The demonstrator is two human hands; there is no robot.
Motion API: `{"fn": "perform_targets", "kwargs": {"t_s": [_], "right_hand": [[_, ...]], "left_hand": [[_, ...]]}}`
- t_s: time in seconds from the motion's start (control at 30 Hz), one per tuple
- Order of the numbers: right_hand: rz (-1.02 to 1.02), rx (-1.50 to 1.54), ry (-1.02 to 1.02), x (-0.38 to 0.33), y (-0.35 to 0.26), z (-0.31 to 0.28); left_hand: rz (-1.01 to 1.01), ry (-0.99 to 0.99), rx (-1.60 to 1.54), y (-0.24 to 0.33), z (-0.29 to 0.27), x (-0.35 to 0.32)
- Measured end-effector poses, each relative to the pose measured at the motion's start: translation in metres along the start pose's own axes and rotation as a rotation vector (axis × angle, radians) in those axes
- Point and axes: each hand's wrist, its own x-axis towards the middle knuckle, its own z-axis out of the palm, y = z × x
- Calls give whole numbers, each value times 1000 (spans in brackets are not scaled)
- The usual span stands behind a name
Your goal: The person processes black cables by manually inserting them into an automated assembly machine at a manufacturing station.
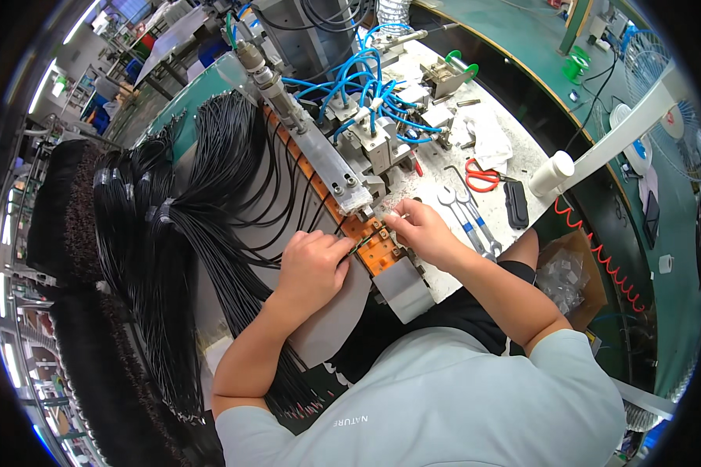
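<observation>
My left hand (313,266) is closed at the near end of an orange fixture strip (378,254), its thumb and forefinger pinching what looks like a thin black cable (356,249). Across the strip, the fingertips of my right hand (419,231) are pressed together by its small metal fittings; whatever lies between them is too small to make out. Several black cables (288,204) run over the strip from a large bundle (222,140) on the left. Just beyond my hands, a grey metal machine bar (319,152) reaches along the strip.
Blue air tubes (374,105) crowd the machine at the back. Right of the strip lie red-handled scissors (481,176), wrenches (467,222), a black case (516,205) and a white cloth (487,136). A white post (623,132) slants past the table's right side, above a carton (572,272).
</observation>
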Motion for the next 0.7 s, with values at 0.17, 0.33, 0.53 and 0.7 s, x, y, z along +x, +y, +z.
{"fn": "perform_targets", "kwargs": {"t_s": [0.17,0.33,0.53,0.7], "right_hand": [[77,154,24,5,4,0],[-117,45,184,-29,-17,3],[-922,-593,285,-57,-19,28],[-841,-595,266,-49,-14,29]], "left_hand": [[-11,16,-20,-1,0,3],[-127,18,-296,2,-11,5],[-525,-172,-913,6,-17,7],[-406,-91,-914,9,-8,7]]}}
